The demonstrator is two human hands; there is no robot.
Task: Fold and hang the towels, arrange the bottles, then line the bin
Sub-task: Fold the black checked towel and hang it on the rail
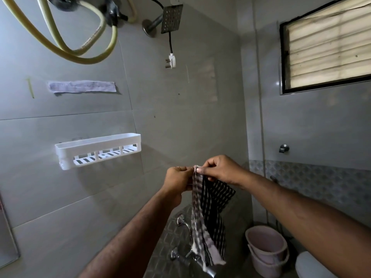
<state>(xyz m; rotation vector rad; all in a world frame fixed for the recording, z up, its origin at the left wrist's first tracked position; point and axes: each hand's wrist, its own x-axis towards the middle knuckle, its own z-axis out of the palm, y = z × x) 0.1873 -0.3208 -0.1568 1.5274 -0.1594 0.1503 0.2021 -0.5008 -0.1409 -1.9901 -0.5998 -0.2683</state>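
A black-and-white checked towel (210,213) hangs down in front of me, in the lower middle of the head view. My left hand (177,180) and my right hand (219,170) pinch its top edge together, fingertips almost touching. The cloth drapes loosely below them, folded over on itself, and its frayed lower end reaches down over the metal taps (181,257). No bottles are in view.
An empty white slatted wall shelf (98,150) is fixed to the grey tiled wall at left. Two stacked pink buckets (267,249) stand at lower right, next to a white toilet lid (313,265). Overhead hang yellow hoses (80,47), a shower head (171,18) and a loose plug (171,61). A louvred window (329,49) is at upper right.
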